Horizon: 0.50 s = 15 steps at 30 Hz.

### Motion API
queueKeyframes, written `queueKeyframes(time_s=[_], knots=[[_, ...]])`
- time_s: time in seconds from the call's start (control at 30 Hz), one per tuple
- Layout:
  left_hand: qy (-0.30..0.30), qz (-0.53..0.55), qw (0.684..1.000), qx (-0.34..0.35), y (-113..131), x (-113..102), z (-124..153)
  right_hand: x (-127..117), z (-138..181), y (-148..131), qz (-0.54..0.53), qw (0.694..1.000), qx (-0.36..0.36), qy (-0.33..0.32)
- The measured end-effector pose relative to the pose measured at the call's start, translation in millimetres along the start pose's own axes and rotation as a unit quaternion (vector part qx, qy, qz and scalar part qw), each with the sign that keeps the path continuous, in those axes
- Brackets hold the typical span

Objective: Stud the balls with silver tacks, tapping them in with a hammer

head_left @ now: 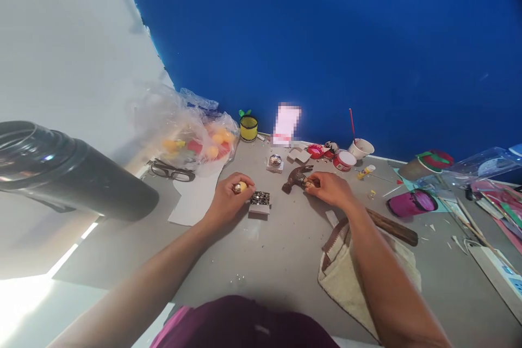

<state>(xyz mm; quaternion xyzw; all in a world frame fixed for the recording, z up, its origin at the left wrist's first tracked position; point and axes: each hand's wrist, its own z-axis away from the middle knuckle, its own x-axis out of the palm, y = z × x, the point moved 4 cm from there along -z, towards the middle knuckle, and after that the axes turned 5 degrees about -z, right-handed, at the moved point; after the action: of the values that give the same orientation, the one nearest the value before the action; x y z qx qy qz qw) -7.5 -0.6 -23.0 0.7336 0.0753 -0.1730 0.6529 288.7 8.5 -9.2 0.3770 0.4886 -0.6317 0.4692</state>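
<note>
My left hand (224, 201) is closed around a small rounded object, pale yellow with a shiny metallic part (240, 187). Just right of its fingertips is a small white box (259, 209) with shiny, dark metallic pieces (260, 198) showing at its top. My right hand (328, 189) grips a claw hammer (297, 178) close to the head. The wooden handle runs back beneath my forearm and reappears on its right. Behind the box, a silvery dome-shaped piece (275, 160) rests on a small pale base.
A folded cloth (342, 277) lies under my right forearm. At the back stand a yellow mesh cup (248, 128), a blurred phone-like screen (286, 124) and a paper cup (361, 148). Glasses (171, 171) and a large dark flask (89, 174) are left; a power strip (493, 272) is right.
</note>
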Motion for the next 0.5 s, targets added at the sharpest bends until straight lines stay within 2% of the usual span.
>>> queueKeyframes(time_s=[0.1,0.27,0.37,0.5], knots=[[-0.044,-0.155,0.983,0.085,4.0,4.7,3.0,4.4,-0.6,-3.7,0.026,1.000,-0.011,0.008],[-0.110,-0.345,0.924,0.124,-2.2,13.0,5.6,9.8,-0.8,-7.3,0.048,0.999,-0.020,0.010],[-0.130,-0.382,0.906,0.131,-1.1,16.0,6.1,10.1,-0.5,-8.4,0.048,0.999,-0.019,0.011],[-0.168,-0.357,0.910,0.129,2.0,18.2,7.8,10.1,0.5,-10.2,0.053,0.998,-0.020,0.006]])
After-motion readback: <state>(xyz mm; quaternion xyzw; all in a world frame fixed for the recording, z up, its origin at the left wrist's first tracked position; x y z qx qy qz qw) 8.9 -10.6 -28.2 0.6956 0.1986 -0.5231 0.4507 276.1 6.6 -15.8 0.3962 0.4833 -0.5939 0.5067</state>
